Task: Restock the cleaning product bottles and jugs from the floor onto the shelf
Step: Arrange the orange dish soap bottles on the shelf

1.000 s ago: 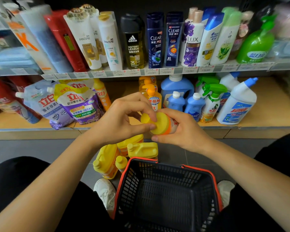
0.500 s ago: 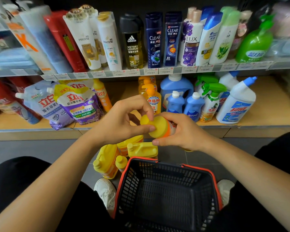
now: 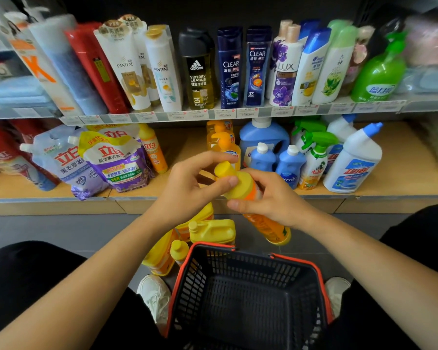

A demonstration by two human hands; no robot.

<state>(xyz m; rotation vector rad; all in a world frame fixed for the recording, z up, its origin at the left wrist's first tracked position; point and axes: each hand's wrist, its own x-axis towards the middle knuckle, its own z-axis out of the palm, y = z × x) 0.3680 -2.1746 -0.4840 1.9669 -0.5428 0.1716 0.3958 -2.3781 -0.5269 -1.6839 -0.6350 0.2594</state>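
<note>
Up above the orange bottle stand adidas, CLEAR, LUX.

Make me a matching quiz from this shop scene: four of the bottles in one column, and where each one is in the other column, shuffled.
Things:
1. orange bottle
2. yellow jug
3. green-topped spray bottle
4. adidas bottle

Places:
A. on the upper shelf
B. on the floor, just beyond the basket
C. held by the left hand and right hand
D. on the lower shelf

Pairs: 1-C, 2-B, 3-D, 4-A.
</note>
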